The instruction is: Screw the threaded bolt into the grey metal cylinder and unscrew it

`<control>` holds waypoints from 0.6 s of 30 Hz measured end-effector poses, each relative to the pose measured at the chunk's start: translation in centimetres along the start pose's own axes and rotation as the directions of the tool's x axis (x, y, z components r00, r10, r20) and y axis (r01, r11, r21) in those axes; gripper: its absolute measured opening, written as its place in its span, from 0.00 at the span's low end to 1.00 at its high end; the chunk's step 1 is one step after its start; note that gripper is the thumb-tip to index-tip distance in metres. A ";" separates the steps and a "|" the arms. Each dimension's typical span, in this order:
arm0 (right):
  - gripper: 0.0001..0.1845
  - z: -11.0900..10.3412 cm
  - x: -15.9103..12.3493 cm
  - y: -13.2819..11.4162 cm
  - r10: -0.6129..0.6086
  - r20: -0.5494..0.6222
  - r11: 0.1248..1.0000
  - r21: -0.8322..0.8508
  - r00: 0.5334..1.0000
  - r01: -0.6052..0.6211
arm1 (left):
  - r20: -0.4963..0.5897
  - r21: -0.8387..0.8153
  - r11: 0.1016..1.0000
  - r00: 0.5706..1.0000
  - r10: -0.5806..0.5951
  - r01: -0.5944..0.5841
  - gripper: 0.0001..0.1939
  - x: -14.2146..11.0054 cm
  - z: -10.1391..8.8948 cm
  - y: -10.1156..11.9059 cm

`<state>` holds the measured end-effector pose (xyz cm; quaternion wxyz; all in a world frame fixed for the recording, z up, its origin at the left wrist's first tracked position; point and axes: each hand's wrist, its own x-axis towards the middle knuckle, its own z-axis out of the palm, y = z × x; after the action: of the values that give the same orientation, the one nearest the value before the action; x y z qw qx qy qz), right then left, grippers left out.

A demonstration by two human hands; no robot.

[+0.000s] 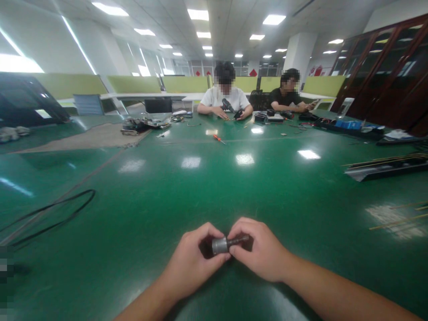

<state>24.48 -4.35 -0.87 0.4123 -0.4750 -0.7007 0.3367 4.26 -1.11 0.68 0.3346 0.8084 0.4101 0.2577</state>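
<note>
Close in front of me, both hands hold one small grey metal cylinder with a thin dark shaft (220, 245). My left hand (192, 256) is closed round the wide cylinder end, thumb below and fingers above. At the shaft side, my right hand (259, 249) pinches with thumb and forefinger where the shaft meets the cylinder. The shaft points right, towards my right palm. Its exact kind cannot be made out. Under both hands lies the shiny green tabletop (214, 191).
An orange screwdriver (218, 138) lies farther out. Across the table, one person (224, 98) sits by a cordless drill (228, 105); another person (289, 93) sits to the right. A black cable loop (76, 209) is at left, a dark metal channel with thin rods (384, 167) at right.
</note>
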 end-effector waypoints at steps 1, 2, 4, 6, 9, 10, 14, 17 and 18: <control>0.09 0.0 0.0 0.0 0.002 0.000 1.000 0.000 1.000 -0.002 | -0.002 0.002 1.000 1.000 0.000 0.000 0.07 0.0 0.0 0.0; 0.09 0.0 0.0 0.0 0.003 0.000 1.000 0.001 1.000 -0.003 | -0.005 0.004 1.000 1.000 0.001 -0.001 0.07 0.0 0.0 0.0; 0.08 0.0 -0.1 0.0 0.005 0.002 1.000 0.007 1.000 -0.005 | -0.009 0.008 1.000 1.000 0.003 -0.003 0.07 0.0 0.1 -0.1; 0.08 0.0 -0.1 -0.1 0.009 0.005 1.000 0.009 1.000 -0.009 | -0.006 0.011 1.000 1.000 0.005 -0.005 0.07 0.0 0.1 -0.2; 0.07 -0.1 -0.1 -0.1 0.013 0.004 1.000 0.002 1.000 -0.013 | -0.004 0.015 1.000 1.000 0.005 -0.005 0.07 0.0 0.1 -0.3; 0.07 -0.1 -0.1 -0.1 0.013 0.003 1.000 0.002 1.000 -0.013 | -0.006 0.016 1.000 1.000 0.007 -0.006 0.07 -0.1 0.1 -0.3; 0.06 -0.2 0.1 -0.1 0.023 0.008 1.000 0.013 1.000 -0.023 | -0.027 0.014 1.000 1.000 0.016 -0.015 0.07 -0.2 0.1 -0.4; 0.05 -0.3 0.1 -0.1 0.031 0.014 0.999 0.015 0.999 -0.032 | -0.031 0.010 1.000 0.999 0.015 -0.015 0.07 -0.3 0.1 -0.4; 0.05 -0.3 0.1 -0.1 0.032 0.014 0.999 0.012 0.999 -0.032 | -0.030 0.011 1.000 0.999 0.016 -0.016 0.07 -0.3 0.1 -0.4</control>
<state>24.65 -4.24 -0.62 0.4048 -0.4812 -0.6938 0.3510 3.97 -1.23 0.29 0.3221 0.8095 0.4098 0.2702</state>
